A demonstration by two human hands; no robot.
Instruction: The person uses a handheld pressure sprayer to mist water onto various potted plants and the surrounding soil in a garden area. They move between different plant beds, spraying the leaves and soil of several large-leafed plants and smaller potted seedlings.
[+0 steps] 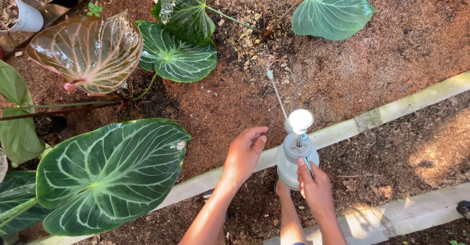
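Head view, looking straight down. Pale grey pump sprayer (pixel 295 161): squat rounded tank, grey collar on top, white pump knob catching sunlight, thin wand (pixel 276 92) slanting up and left to a small nozzle over the brown mulch bed (pixel 342 73). Standing just on the near side of a pale concrete edging strip (pixel 391 110), above a bare foot, tank partly hidden by the right hand. Right hand (pixel 315 188) closed around the sprayer's handle and near side, fingers wrapped on it, a teal trigger or strap showing by the fingers. Left hand (pixel 243 155) just left of the sprayer, apart from it, loosely open with fingers curled, empty, hovering over the edging strip. Large heart-shaped leaves with pale veins to the left: a big dark green leaf (pixel 110 174) near the left forearm, a reddish-bronze leaf (pixel 88 51) farther up, more green ones at the top. White pot (pixel 22 15) in the top left corner. Second concrete strip (pixel 406 213) at lower right, dry litter between the two.
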